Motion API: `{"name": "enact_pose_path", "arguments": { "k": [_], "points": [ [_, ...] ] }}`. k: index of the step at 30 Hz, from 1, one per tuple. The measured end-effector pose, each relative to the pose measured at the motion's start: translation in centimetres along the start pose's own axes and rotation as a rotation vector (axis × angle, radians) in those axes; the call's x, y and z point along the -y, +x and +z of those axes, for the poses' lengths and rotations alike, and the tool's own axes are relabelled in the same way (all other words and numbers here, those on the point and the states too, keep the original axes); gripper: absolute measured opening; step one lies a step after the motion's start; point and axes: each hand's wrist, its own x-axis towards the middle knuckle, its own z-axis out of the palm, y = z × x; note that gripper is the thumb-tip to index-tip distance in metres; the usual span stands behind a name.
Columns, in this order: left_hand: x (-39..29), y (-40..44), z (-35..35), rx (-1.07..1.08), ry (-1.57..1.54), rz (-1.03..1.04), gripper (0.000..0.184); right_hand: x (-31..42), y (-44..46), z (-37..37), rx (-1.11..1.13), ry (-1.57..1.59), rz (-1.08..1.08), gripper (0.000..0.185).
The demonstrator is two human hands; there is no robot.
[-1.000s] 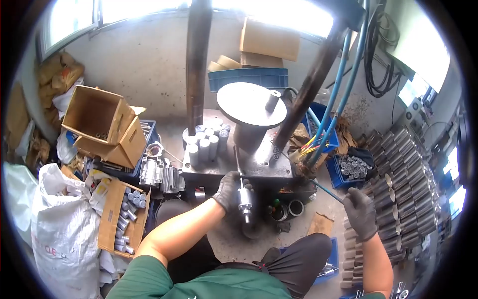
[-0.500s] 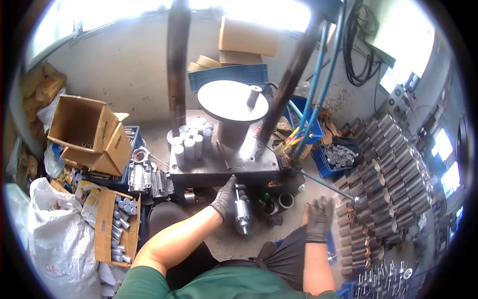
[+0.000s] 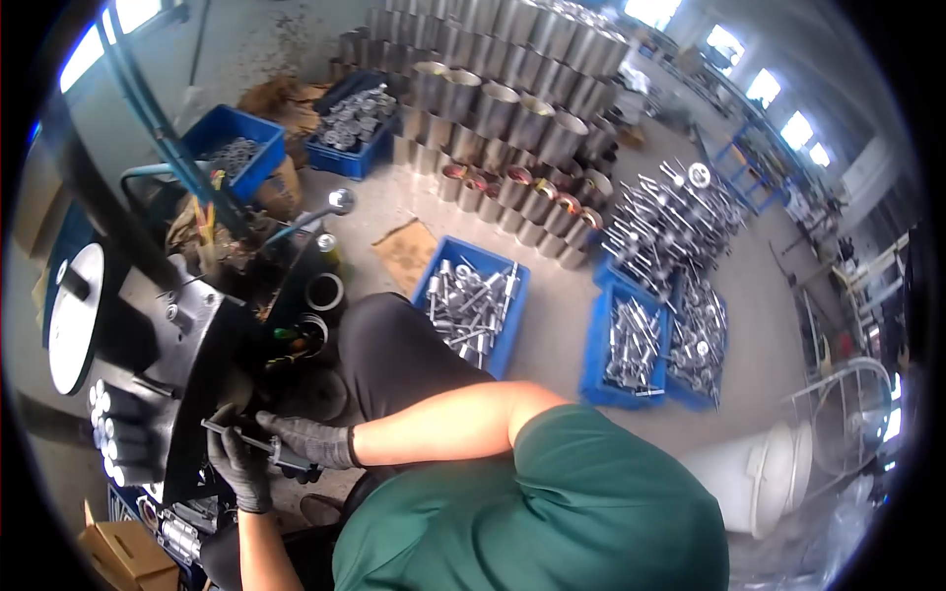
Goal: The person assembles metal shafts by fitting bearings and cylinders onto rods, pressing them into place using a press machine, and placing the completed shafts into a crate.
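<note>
Both gloved hands meet low on the left, beside the dark metal press table (image 3: 202, 364). My left hand (image 3: 242, 475) is closed around a thin bright rod (image 3: 254, 440). The rod leads into a grey metal cylinder (image 3: 288, 459), which my right hand (image 3: 315, 440) grips from above. The fingers partly hide the cylinder, and its far end is dark and hard to make out. On the table beside my hands stand several grey cylinders with pale ends (image 3: 123, 433). A round plate (image 3: 77, 317) sits above the table.
A blue bin (image 3: 522, 286) of metal rods lies past my knee. Farther right are more rod-filled blue bins (image 3: 589, 379) and a rod pile (image 3: 670, 227). Stacked metal tubes (image 3: 532, 128) rise at the back. A white bucket (image 3: 729, 473) stands at the right.
My view has swung to the right, putting the press on the left. My right hand has come over to the metal cylinder that my left hand held alone; both hands now hold it.
</note>
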Motion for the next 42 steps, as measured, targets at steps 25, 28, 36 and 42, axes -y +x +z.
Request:
{"name": "enact_pose_path", "arguments": {
  "k": [25, 28, 36, 42],
  "points": [
    [5.6, -3.5, -2.4, 0.707, 0.89, -0.347, 0.021, -10.6, -36.6, -42.1, -1.403, 0.809, -0.397, 0.037],
    [5.6, -3.6, -2.4, 0.731, 0.945, -0.35, 0.021, -17.7, -44.6, -50.0, -1.973, 0.751, -0.213, 0.051],
    [6.2, -3.7, -2.5, 0.763, 0.994, -0.369, 0.024, -19.5, -64.3, -53.1, -2.416, 0.004, -0.531, 0.045],
    [7.2, -3.9, -3.3, 0.769, 1.016, -0.385, 0.025, -18.8, -56.5, -55.2, -2.217, -0.433, -0.261, 0.041]
  ]
}}
